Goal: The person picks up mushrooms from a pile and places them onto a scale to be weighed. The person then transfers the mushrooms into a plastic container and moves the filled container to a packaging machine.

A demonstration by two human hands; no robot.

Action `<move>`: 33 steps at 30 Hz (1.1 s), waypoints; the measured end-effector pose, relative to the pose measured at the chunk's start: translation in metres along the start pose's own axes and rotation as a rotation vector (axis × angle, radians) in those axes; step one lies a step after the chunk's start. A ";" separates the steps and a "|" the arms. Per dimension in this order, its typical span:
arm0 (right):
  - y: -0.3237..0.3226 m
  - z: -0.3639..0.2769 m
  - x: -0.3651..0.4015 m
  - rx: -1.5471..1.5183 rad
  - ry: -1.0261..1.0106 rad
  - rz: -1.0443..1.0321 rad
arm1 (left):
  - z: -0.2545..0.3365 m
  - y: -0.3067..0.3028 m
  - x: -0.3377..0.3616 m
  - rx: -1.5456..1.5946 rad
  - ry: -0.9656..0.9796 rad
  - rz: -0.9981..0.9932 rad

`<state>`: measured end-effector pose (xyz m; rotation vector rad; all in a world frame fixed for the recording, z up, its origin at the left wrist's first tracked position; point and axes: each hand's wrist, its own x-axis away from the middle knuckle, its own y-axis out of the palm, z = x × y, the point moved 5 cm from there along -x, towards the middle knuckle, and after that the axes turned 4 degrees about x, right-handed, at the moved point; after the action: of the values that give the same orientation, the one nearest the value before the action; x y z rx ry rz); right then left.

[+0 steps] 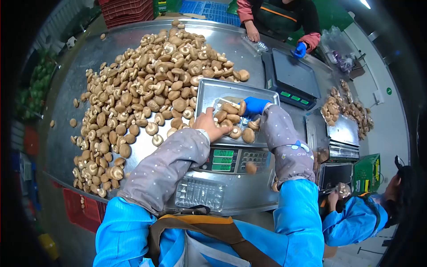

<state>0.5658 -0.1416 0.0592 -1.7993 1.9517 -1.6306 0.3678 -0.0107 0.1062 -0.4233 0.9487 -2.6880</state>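
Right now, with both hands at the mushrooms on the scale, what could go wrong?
1. The left hand and the gloved right hand touch the mushrooms in the clear tray on the pan, so the reading may be wrong while they press.
2. Loose mushrooms seem to lie on the pan outside the tray; they might add weight or roll off.
3. One mushroom lies just below the keypad; it might drop.
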 end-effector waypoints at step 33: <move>0.054 -0.092 0.165 -0.076 -0.072 1.379 | -0.127 -0.069 0.013 0.101 0.217 0.414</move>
<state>0.4157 -0.2161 0.1617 -0.1678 2.2547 -0.9190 0.3011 0.1090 0.0587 0.0837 0.8410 -2.4142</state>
